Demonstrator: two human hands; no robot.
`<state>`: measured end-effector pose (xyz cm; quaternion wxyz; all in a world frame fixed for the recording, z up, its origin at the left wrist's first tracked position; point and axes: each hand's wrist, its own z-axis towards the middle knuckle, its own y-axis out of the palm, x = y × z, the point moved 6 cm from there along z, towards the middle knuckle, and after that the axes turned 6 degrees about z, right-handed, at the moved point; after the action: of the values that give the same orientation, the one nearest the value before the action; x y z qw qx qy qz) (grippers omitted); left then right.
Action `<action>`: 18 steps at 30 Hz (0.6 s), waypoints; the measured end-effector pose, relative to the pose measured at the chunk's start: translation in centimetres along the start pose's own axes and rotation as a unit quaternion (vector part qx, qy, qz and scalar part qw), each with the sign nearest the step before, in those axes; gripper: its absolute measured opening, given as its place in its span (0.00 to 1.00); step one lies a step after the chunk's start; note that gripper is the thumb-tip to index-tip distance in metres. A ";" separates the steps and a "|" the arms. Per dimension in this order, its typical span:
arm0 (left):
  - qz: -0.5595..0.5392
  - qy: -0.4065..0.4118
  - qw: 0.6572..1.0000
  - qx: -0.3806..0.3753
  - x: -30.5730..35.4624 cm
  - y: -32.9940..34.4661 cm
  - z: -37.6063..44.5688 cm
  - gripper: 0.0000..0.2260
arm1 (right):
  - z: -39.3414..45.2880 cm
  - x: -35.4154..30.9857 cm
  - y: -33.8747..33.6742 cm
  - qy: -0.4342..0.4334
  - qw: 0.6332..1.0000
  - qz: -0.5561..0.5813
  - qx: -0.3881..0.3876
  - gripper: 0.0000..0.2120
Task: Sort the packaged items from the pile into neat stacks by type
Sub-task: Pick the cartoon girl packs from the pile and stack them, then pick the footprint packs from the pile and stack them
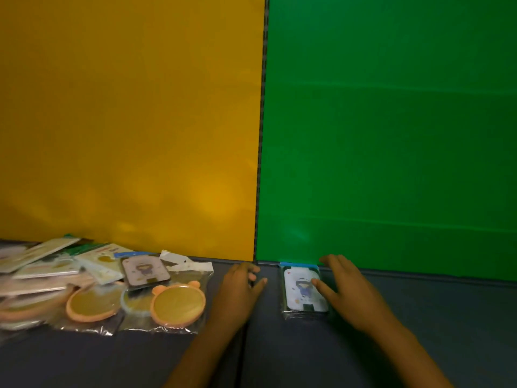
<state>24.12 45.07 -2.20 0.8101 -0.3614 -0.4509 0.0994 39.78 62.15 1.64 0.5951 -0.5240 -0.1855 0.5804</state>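
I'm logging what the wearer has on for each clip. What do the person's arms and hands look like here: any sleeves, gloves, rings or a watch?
Both forearms come in bare from the bottom edge, with no sleeve cuff in view. The left hand and the right hand wear no gloves. No ring, watch or bracelet shows on either, though the picture is dim and a little soft, so something very small could go unseen.
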 end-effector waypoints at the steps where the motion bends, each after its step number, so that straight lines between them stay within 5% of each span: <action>1: 0.013 0.002 1.000 0.005 -0.8 -1.3 -0.1 0.09 | 0.3 -0.7 0.4 -0.008 1.000 0.006 -0.002 0.22; 11: 0.098 -0.106 0.986 0.087 -10.9 -13.3 -2.5 0.08 | 2.9 -9.5 6.2 -0.082 0.994 0.043 -0.051 0.21; 18: 0.142 -0.179 0.968 0.098 -16.2 -17.9 -2.9 0.16 | 3.4 -14.8 10.2 -0.096 0.989 0.077 -0.077 0.19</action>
<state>14.19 22.86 -1.72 0.7249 -0.3171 -0.5208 0.3206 28.06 48.18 0.13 0.4859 -0.5233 -0.2449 0.6558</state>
